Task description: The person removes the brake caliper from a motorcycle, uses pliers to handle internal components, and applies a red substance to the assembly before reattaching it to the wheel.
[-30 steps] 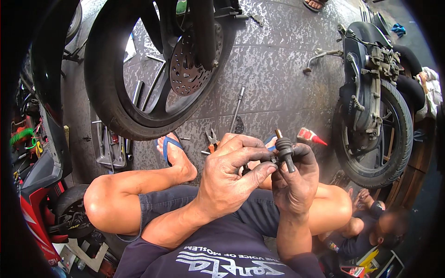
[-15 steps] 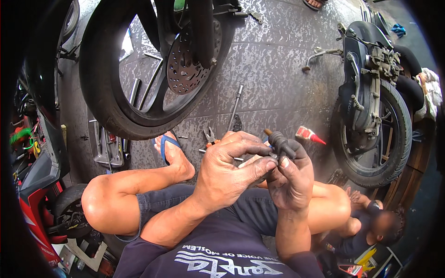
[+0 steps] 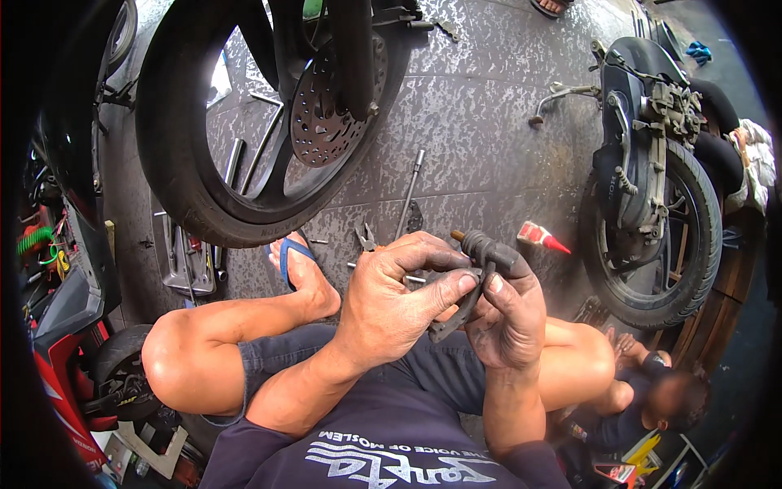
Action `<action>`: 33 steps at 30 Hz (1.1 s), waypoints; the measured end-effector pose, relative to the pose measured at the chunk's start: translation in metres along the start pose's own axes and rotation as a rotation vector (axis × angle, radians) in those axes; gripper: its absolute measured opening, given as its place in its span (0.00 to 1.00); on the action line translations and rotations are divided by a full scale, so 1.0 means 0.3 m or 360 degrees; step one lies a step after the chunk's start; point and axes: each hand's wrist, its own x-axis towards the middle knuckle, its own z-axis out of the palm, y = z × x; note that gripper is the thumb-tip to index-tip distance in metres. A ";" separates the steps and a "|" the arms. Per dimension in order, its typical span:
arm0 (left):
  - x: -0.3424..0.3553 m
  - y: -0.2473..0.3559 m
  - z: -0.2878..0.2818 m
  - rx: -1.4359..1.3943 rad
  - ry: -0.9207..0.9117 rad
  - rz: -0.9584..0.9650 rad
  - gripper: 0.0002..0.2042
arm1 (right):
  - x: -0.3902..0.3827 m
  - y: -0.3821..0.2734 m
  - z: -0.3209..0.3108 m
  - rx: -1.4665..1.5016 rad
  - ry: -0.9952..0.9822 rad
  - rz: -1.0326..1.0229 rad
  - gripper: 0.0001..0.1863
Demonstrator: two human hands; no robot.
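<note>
Over my lap, both hands hold a small dark metal bracket [image 3: 448, 326] with a ribbed, boot-like piece [image 3: 482, 247] at its upper end. A brass-coloured pin tip [image 3: 458, 235] sticks out from that end toward the upper left. My left hand [image 3: 383, 301] pinches the bracket between thumb and fingertips. Blackened fingers of my right hand [image 3: 513, 314] wrap behind the ribbed end, its thumb pressed on the near side. Part of the bracket is hidden by the fingers.
Ahead on the left stands a motorcycle front wheel [image 3: 183, 191] with a drilled brake disc [image 3: 326, 122]. Pliers [image 3: 366, 238], a long metal rod [image 3: 411, 191] and a white bottle with red nozzle [image 3: 542, 237] lie on the floor. A partly stripped motorcycle [image 3: 648, 179] and a seated person [image 3: 643, 399] are at right.
The bracket has turned in my hands, so its lower arm now shows beneath my left fingers. The ribbed end with the brass tip has shifted slightly left.
</note>
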 end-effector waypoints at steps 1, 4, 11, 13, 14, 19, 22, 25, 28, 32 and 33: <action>0.001 0.000 0.001 0.0013 0.0007 -0.0012 0.06 | 0.001 0.003 -0.001 -0.0006 0.0005 0.0008 0.16; 0.012 -0.009 0.010 0.0023 0.0069 -0.0148 0.06 | 0.016 0.028 -0.014 -0.0066 0.0106 -0.0143 0.19; 0.019 -0.044 -0.004 -0.0459 -0.0024 -0.0300 0.10 | 0.010 0.000 -0.023 0.0233 -0.0077 0.0192 0.20; 0.026 -0.060 -0.010 -0.0517 -0.0077 -0.0251 0.10 | 0.012 0.001 -0.006 0.0237 -0.0065 0.0171 0.21; 0.028 -0.068 -0.015 -0.0623 -0.0099 -0.0262 0.10 | 0.013 -0.001 -0.011 0.0305 -0.0108 0.0195 0.22; 0.053 -0.109 -0.002 -0.0898 -0.0168 -0.0100 0.17 | 0.005 0.016 -0.032 0.0625 -0.0156 0.0300 0.23; 0.071 -0.132 -0.019 -0.1025 -0.0532 -0.0228 0.21 | -0.022 0.019 -0.002 0.0711 -0.0080 0.0317 0.22; 0.080 -0.123 -0.028 -0.0967 -0.0670 -0.0164 0.19 | -0.027 0.023 0.027 0.0693 -0.0042 0.0270 0.20; 0.078 -0.109 -0.026 -0.0988 -0.0674 -0.0108 0.14 | -0.028 0.018 0.034 0.0521 -0.0032 0.0267 0.18; 0.069 -0.130 -0.034 -0.1053 -0.0605 -0.0105 0.14 | -0.015 -0.003 0.000 -0.0063 -0.0032 0.0196 0.15; 0.067 -0.134 -0.031 -0.1067 -0.0581 -0.0052 0.15 | -0.012 -0.013 -0.008 -0.0248 -0.0037 0.0184 0.14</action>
